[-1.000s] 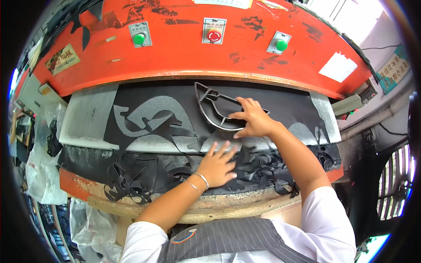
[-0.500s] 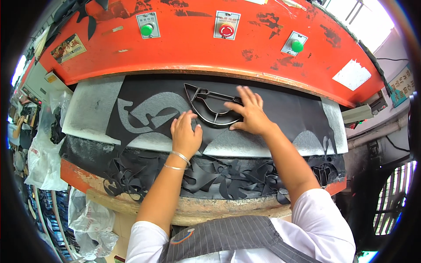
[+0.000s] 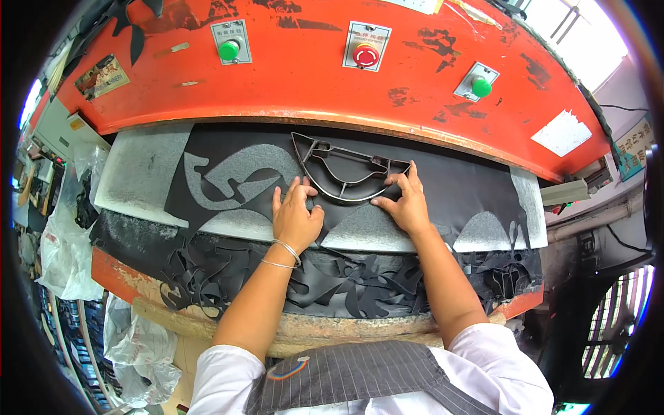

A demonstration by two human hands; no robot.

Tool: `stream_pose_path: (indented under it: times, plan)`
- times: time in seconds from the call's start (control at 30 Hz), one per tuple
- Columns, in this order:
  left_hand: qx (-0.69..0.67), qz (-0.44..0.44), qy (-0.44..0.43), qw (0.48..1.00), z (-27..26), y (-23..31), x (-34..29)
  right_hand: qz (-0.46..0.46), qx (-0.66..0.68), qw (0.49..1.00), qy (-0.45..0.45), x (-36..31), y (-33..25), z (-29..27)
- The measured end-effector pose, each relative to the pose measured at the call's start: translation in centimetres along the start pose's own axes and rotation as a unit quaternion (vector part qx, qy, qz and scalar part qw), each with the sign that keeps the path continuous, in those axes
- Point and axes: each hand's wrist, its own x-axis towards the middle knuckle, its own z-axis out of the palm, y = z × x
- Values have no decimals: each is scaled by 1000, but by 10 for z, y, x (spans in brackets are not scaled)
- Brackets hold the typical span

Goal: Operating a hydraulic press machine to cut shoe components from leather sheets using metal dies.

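A curved metal cutting die (image 3: 344,200) with inner struts lies on a sheet of black leather-like material (image 3: 477,180). My left hand (image 3: 297,220) is at its left curved side, fingertips against or very close to the rim. The fingers there are spread and the thumb stands apart. At the die's right end, my right hand (image 3: 408,207) grips the rim, with fingers over the edge and the thumb low on the outside. Left of the die, shaped cut-outs in the sheet bare the grey-white cutting board (image 3: 142,166).
Beyond the board rises the orange press beam (image 3: 297,83), carrying green buttons (image 3: 229,50) and a red one (image 3: 366,55). Black offcuts (image 3: 366,283) are heaped along the near side, before a worn wooden edge (image 3: 311,332). Clear plastic bags (image 3: 142,353) hang at the left.
My right hand has drawn back toward me, from reaching over the die to gripping its right end. My left hand stays by the left side. The view has shifted slightly.
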Motion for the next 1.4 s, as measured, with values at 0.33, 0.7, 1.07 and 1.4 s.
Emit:
stream_pose_path:
  times: [0.33,0.7,1.07,1.4]
  plan:
    - [-40,18,-28,999,-6,1,4,-46,-45,998,6,2,14,2]
    - [-330,38,203,921,-138,2,29,-33,308,801,512,4,-85,-132]
    - [4,274,223,935,-241,55,32,-32,156,793,588,12,-92,-155]
    - [-48,169,-144,974,-136,31,-203,-306,-5,938,-165,-232,-140,-60]
